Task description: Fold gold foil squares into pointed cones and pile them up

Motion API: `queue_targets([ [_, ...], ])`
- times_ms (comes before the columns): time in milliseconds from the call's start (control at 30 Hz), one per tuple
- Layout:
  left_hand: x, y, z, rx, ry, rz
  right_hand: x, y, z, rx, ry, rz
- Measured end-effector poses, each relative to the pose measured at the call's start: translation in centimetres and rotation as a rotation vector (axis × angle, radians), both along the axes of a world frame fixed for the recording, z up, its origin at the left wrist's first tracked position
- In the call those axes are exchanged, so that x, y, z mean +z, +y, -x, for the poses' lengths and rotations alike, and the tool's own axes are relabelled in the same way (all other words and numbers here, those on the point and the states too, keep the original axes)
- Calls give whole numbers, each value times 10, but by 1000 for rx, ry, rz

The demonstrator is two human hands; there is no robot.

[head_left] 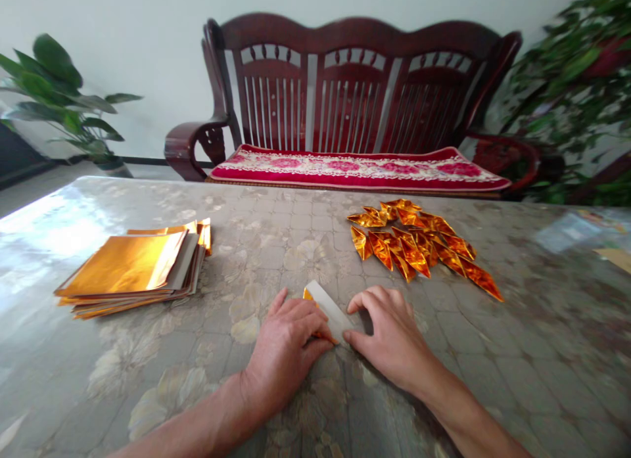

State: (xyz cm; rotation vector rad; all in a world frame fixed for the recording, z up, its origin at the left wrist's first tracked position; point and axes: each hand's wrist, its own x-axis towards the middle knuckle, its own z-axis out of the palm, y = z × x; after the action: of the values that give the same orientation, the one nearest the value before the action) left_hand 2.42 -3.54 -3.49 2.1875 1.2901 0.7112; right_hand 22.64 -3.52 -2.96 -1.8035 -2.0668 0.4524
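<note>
The left hand [290,343] presses the folded paper [329,308] flat on the table [236,379], seemingly for steadiness; the right hand [389,333], fingers curved and thumb apart, is at its right edge.

Glossy gold foil paper [124,262] beside a dark, polished wooden bench [352,83].

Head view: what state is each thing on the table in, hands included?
Sheet in hand: partly folded, pale side showing, some gold at its left edge.
Left hand: fingers over the sheet.
Right hand: thumb and fingers spread at its right side.
Gold sheets: flat, unevenly stacked.
Gold pieces: folded, pointed, loosely heaped.
Clear plastic: lying, contents too blurred to tell.
</note>
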Motion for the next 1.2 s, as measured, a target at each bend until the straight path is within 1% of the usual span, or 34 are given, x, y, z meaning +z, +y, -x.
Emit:
queue_targets([
  [300,-1,0,1,-4,20,0,-2,-1,1,-8,6,-17],
  [500,4,2,-3,47,80,16,-4,0,1,-1,-16,-30],
  [667,7,4,-9,87,134,-2,-4,-1,0,9,-25,-39],
  [967,4,5,-11,116,183,-43,-2,-1,0,12,-31,-35],
  [1200,2,7,-10,113,163,-40,-2,0,0,19,-16,-36],
])
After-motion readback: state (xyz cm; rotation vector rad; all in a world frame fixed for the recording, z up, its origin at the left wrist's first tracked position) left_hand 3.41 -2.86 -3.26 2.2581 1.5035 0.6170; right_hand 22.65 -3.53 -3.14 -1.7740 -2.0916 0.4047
